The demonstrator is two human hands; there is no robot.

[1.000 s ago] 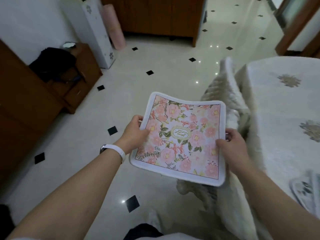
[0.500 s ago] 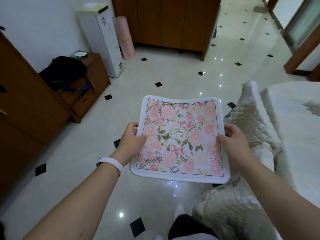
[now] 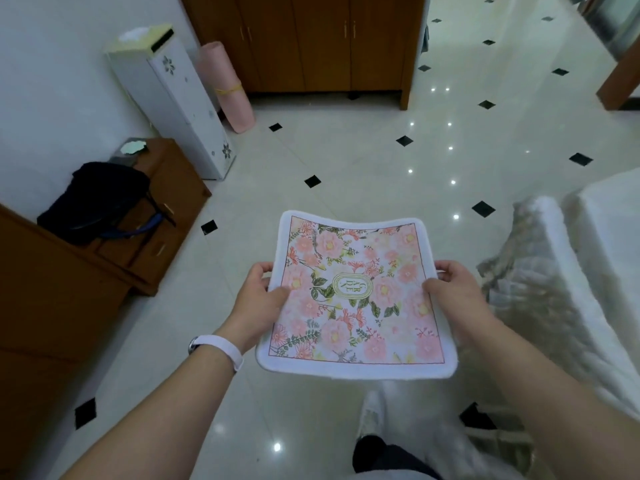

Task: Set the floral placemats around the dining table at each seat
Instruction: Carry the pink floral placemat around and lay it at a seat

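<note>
Floral placemat [image 3: 356,299] hangs level over the tiled floor [image 3: 346,161], pinched at its side edges between left hand [image 3: 258,299] and right hand [image 3: 457,292], thumbs on top.

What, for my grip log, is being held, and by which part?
Both hands hold the floral placemat: the left hand pinches its left edge, the right hand its right edge.

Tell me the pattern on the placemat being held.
Pink flowers with green leaves, a white border and a gold oval emblem at the centre of the placemat, in the head view.
</note>
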